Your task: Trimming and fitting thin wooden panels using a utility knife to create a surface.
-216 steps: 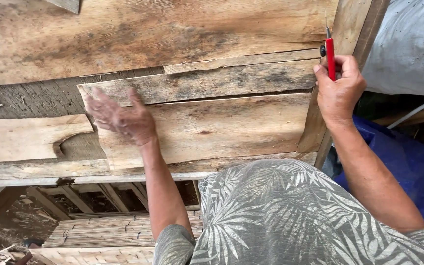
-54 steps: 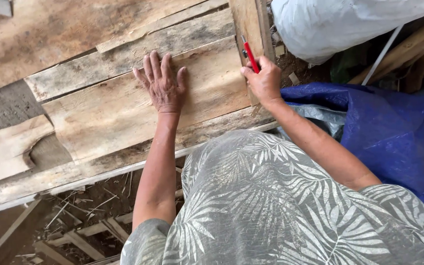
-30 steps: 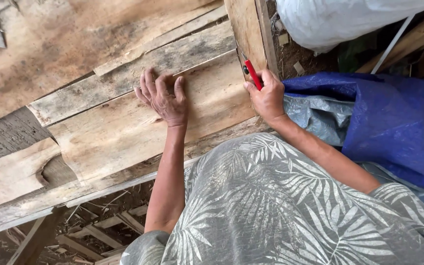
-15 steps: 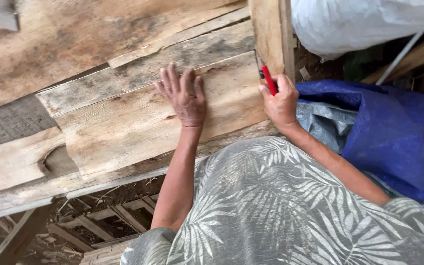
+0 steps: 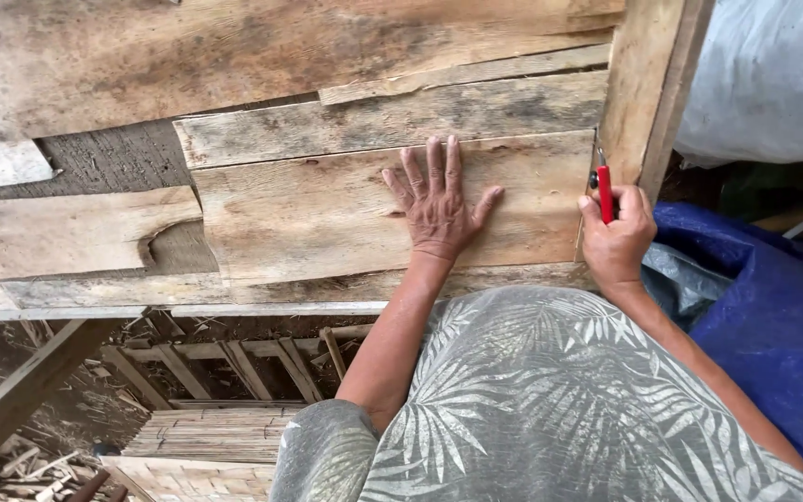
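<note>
Weathered wood fills most of the view: rough, pale boards laid side by side, grey-stained in places and split along their edges. The left hand lies flat on the wide plank, palm down, fingers spread and pointing away from the body, pressing its middle right portion. The right hand is well apart from the left, at the plank's right end, closed around a red marker that stands nearly upright, its tip at the spot where the plank meets an upright post. That post is smoother and lighter brown, running up out of view. Above the plank sits a narrower, darker board with grey mottling, and beyond it a broad sheet of stained wood. To the left, another board has a curved notch cut in its end. Right of the post lie a blue tarp, crinkled and glossy, and a pale grey sack. Below the boards, a slatted wooden frame shows among scraps.
</note>
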